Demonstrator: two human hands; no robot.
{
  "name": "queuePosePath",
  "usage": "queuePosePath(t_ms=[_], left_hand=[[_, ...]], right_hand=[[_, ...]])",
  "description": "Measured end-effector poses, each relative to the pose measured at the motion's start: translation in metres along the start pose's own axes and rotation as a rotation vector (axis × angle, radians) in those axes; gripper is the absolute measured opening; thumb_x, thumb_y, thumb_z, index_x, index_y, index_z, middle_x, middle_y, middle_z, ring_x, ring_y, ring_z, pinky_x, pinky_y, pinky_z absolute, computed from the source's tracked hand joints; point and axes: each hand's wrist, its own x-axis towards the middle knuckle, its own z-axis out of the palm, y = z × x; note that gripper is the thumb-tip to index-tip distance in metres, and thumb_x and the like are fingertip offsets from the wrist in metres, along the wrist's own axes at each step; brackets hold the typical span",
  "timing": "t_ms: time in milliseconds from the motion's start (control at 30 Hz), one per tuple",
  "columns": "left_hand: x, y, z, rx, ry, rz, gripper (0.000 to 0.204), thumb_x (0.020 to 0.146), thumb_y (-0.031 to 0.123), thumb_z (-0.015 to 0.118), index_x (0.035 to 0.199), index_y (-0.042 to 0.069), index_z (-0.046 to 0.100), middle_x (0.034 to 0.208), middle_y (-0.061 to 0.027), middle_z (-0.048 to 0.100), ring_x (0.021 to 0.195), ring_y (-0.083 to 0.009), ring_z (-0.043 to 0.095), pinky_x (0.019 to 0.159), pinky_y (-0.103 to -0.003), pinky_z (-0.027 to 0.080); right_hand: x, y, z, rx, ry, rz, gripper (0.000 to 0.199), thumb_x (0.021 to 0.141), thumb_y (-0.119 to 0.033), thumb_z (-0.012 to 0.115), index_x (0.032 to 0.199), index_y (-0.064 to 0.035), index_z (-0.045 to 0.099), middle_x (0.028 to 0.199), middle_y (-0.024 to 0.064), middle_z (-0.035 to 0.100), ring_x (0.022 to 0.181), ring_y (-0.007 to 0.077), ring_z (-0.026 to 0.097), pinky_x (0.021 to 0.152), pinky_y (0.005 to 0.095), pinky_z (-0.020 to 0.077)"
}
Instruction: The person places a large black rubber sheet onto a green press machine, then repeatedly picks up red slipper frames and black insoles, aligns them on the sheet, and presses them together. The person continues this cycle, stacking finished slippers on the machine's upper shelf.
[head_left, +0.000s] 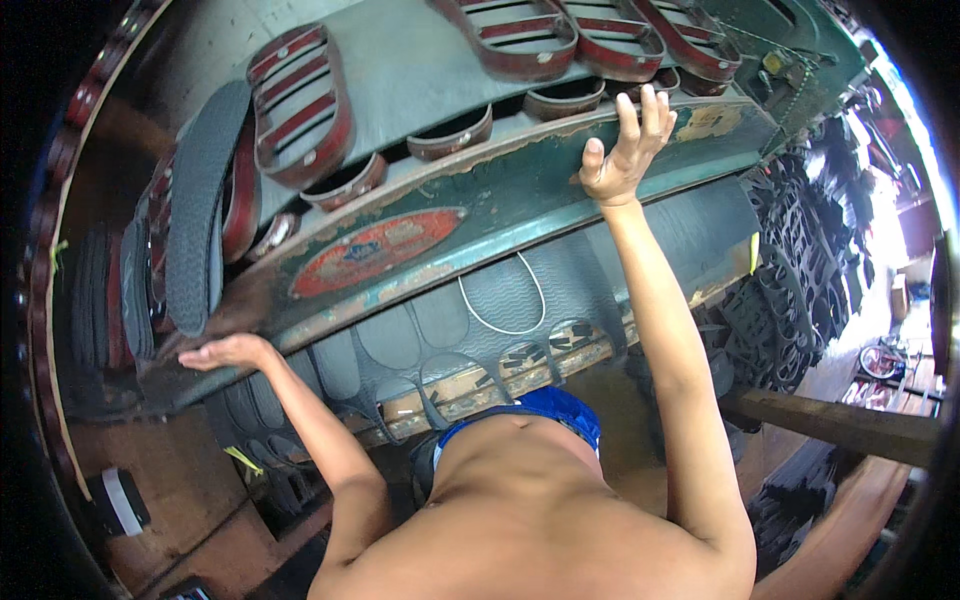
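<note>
On the grey plate (400, 75) of the green press, we find the dark red dies (312, 168), sole-shaped frames with crossbars; one stands out at left, and three sit side by side at upper right. Along the plate's near edge, we note the rounded ends of further dies below. Our right hand (628, 160) is raised in front of the bar (520, 180), fingers up and spread, just beside the right-hand dies; it is open and grips nothing, but we cannot tell whether it touches the bar. Our left hand (235, 352) is also open, fingers extended leftward near the bar's left end, below the grey soles (205, 210); we cannot confirm contact. On the bar's front face, we identify a red oval badge (380, 250). Below the bar, we observe a grey sheet (590, 275) with sole-shaped cutouts and a pale curved line. To the right of the sheet, we locate a heap of dark scraps (790, 280)
</note>
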Motion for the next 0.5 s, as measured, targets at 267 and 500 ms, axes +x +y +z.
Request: queuePosePath(t_ms=[267,500], left_hand=[[-0.023,-0.004,-0.079,0.055,0.012,0.034,0.066,0.114,0.038,0.018,0.159,-0.010,0.015,0.166,-0.0329,0.011,0.155,-0.0443,0.012,0.127,-0.053,0.012],[-0.022,-0.012,-0.108,0.039,-0.064,0.009,0.066,0.113,0.038,0.024,0.161,-0.005,0.014,0.168,-0.0282,0.010,0.156,-0.0404,0.012,0.127,-0.052,0.011]], right_hand=[[-0.027,-0.009,-0.059,-0.005,0.008,-0.006,0.062,0.099,-0.054,0.043,0.145,-0.0131,0.050,0.154,0.0188,0.044,0.149,0.0388,0.032,0.124,0.0542,0.0136],[-0.027,-0.014,-0.078,-0.003,0.000,-0.024,0.062,0.101,-0.054,0.042,0.146,-0.0115,0.050,0.155,0.0199,0.042,0.148,0.0392,0.032,0.123,0.0561,0.0148]])
